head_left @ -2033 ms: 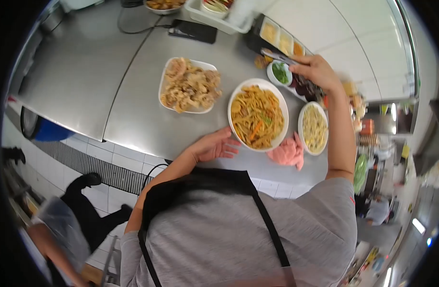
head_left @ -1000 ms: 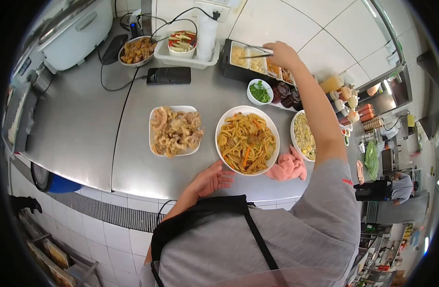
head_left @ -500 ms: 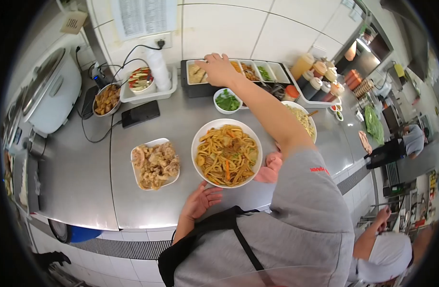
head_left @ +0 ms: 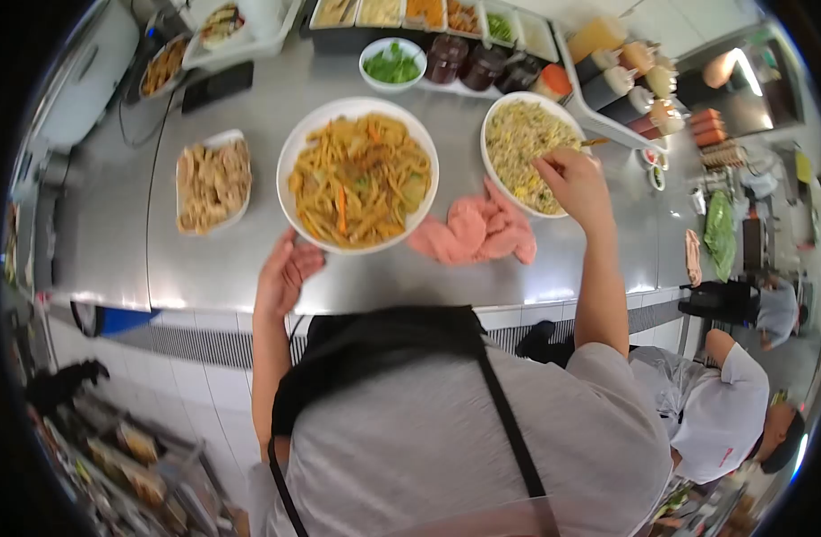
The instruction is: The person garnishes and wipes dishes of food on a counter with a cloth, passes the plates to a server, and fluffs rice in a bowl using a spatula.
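A white bowl of fried noodles [head_left: 361, 179] stands on the steel counter. Below its left rim is my left hand [head_left: 285, 271], open with loosely bent fingers, close against the bowl; I cannot tell if they touch. To the right is a white bowl of fried rice [head_left: 522, 148], with a brown handle tip [head_left: 595, 141] showing past its rim. Over the rice's right side my right hand [head_left: 573, 183] holds its fingertips pinched together; whatever is in them is hidden. A crumpled pink cloth [head_left: 477, 231] lies between the two bowls.
Fried pieces fill a white dish [head_left: 213, 183] at left. Behind the noodles are a bowl of green leaves [head_left: 392, 67], dark jars [head_left: 448, 59] and topping containers [head_left: 424, 12]. Sauce bottles [head_left: 638, 58] crowd a tray at right. Another person [head_left: 719, 403] is at lower right.
My right hand has left the topping containers and come right and nearer, over the fried rice. My left hand stays beside the noodle bowl. The camera view has shifted.
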Tool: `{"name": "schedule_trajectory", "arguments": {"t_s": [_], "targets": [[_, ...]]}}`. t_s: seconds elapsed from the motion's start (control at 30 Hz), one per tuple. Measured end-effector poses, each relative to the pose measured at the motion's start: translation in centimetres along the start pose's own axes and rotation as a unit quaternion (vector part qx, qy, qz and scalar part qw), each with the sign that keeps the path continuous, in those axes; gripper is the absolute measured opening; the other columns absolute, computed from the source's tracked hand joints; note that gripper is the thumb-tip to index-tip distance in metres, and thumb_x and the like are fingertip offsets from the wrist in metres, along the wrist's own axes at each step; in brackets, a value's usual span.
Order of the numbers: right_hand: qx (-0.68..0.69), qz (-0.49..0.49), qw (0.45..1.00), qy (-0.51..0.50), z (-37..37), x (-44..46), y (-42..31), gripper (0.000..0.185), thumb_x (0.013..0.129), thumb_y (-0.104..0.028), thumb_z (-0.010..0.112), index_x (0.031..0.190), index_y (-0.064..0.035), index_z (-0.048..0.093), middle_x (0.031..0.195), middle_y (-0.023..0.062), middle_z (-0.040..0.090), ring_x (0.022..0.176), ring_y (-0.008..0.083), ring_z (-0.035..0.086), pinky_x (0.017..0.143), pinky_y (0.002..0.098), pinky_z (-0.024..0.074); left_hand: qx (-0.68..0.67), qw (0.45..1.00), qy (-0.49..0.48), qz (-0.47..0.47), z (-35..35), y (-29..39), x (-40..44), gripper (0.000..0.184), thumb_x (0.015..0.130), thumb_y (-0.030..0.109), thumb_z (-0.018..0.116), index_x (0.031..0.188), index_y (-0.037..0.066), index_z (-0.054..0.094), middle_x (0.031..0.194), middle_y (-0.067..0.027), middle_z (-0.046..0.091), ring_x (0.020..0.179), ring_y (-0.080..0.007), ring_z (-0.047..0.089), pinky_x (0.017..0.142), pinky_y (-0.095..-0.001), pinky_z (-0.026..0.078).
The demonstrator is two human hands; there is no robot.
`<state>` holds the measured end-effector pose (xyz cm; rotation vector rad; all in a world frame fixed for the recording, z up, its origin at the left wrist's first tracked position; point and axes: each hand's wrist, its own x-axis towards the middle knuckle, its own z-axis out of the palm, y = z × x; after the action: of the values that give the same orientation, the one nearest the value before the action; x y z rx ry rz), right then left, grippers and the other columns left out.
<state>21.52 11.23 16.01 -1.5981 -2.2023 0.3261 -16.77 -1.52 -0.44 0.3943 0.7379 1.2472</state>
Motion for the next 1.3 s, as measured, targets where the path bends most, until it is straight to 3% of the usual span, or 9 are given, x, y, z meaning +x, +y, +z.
{"name": "schedule_trajectory", "arguments": {"t_s": [0.13,0.3,0.47,0.73,0.87,0.93,1.03,1.2,1.3], "targets": [[-0.049,0.002,0.978,-0.201,0.5,-5.6,5.1,0.018,0.074,-0.017,0.061,0.072,0.0003,0.063,0.062,0.0161,0.059,0.057,0.0306,0.056,0.053,0.0349,0.0445,0.114,0.976,0.170,0.077,3.0,-1.7,-1.1,0.046,0.088,0.017,0.045,0.129,0.002,0.028,0.090,-0.0124,0.059,0.076,-0.0172,0.060,0.071,-0.0270,0.051],[-0.063,0.076,0.988,-0.116,6.0,-9.6,7.9,0.016,0.075,-0.016,0.060,0.077,-0.0011,0.061,0.071,0.0176,0.059,0.063,0.0328,0.056,0.058,0.0359,0.0451,0.127,0.960,0.239,0.074,7.3,-4.8,-1.2,0.054,0.088,0.018,0.046,0.132,0.004,0.018,0.090,-0.0151,0.060,0.071,-0.0175,0.061,0.063,-0.0261,0.052],[0.300,-0.112,0.947,-0.007,5.6,-9.5,4.9,0.009,0.075,-0.011,0.054,0.079,-0.0024,0.055,0.081,0.0189,0.055,0.073,0.0323,0.056,0.064,0.0374,0.0445,0.084,0.966,0.235,0.072,11.5,-8.3,0.6,0.046,0.089,0.022,0.045,0.128,0.015,0.020,0.094,-0.0184,0.059,0.068,-0.0210,0.061,0.058,-0.0288,0.052],[-0.083,-0.002,0.987,-0.140,6.8,-10.5,7.3,0.026,0.075,-0.031,0.057,0.080,-0.0058,0.058,0.073,0.0159,0.057,0.069,0.0350,0.057,0.062,0.0433,0.0448,0.011,0.956,0.260,0.134,11.7,-9.5,2.0,0.042,0.085,0.012,0.046,0.121,0.014,0.024,0.098,-0.0146,0.051,0.066,-0.0208,0.060,0.054,-0.0304,0.053],[0.201,-0.146,0.967,-0.051,7.5,-10.2,7.7,0.015,0.072,-0.017,0.064,0.080,-0.0052,0.059,0.078,0.0091,0.055,0.073,0.0223,0.056,0.061,0.0317,0.0459,0.023,0.954,0.266,0.139,11.2,-9.6,2.0,0.052,0.082,0.015,0.052,0.126,0.015,0.024,0.094,-0.0141,0.057,0.061,-0.0208,0.060,0.053,-0.0304,0.053],[0.405,-0.094,0.905,-0.085,7.1,-9.7,6.3,0.015,0.073,-0.014,0.060,0.084,-0.0046,0.056,0.077,0.0091,0.054,0.074,0.0197,0.054,0.063,0.0297,0.0451,0.041,0.949,0.281,0.137,11.6,-9.1,1.5,0.044,0.081,0.019,0.053,0.120,0.014,0.035,0.086,-0.0098,0.056,0.061,-0.0190,0.059,0.055,-0.0301,0.052],[0.439,0.057,0.878,-0.183,6.8,-9.2,5.3,0.020,0.073,-0.019,0.061,0.084,-0.0042,0.056,0.079,0.0106,0.056,0.073,0.0191,0.055,0.062,0.0303,0.0448,0.055,0.952,0.272,0.130,11.2,-9.1,1.5,0.041,0.082,0.018,0.050,0.119,0.013,0.034,0.081,-0.0102,0.056,0.056,-0.0175,0.056,0.051,-0.0285,0.051],[0.256,-0.026,0.924,-0.283,8.1,-9.8,7.6,0.019,0.076,-0.021,0.057,0.081,-0.0029,0.054,0.066,0.0048,0.055,0.058,0.0095,0.051,0.052,0.0247,0.0399,0.085,0.964,0.221,0.121,10.4,-12.0,-0.3,0.047,0.084,0.013,0.050,0.124,0.010,0.027,0.058,-0.0067,0.051,0.046,-0.0134,0.050,0.038,-0.0246,0.040],[0.315,-0.025,0.895,-0.314,6.5,-9.7,6.0,0.020,0.073,-0.021,0.056,0.081,-0.0027,0.055,0.069,0.0062,0.056,0.061,0.0117,0.052,0.054,0.0260,0.0403,0.460,0.873,0.117,0.110,12.0,-13.9,-1.1,0.038,0.080,0.009,0.053,0.116,0.006,0.041,0.062,-0.0081,0.055,0.050,-0.0179,0.053,0.047,-0.0297,0.044]]}}
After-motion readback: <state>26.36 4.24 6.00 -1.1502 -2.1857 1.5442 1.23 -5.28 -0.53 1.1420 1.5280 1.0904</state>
